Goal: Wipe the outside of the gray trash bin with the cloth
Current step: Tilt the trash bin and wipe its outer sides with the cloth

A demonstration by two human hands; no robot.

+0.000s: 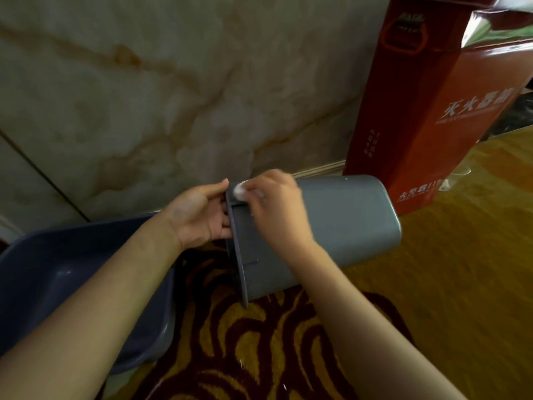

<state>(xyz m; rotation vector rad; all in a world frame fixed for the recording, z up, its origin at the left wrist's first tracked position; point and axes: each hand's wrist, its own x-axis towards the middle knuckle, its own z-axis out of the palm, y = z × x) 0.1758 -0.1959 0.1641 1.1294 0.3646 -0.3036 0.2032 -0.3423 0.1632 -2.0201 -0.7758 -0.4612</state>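
The gray trash bin [349,220] lies on its side on the carpet, its open rim facing left and its base toward the right. My left hand [199,215] grips the rim, thumb on top and fingers curled inside the opening. My right hand [277,209] rests on the bin's upper side near the rim and presses a small white cloth [240,191] against it. Most of the cloth is hidden under my fingers.
A dark blue plastic basin [57,290] sits at the left, partly under my left forearm. A tall red box [427,105] with white lettering stands at the right against the marble wall [161,90]. Patterned yellow and maroon carpet [259,350] covers the floor.
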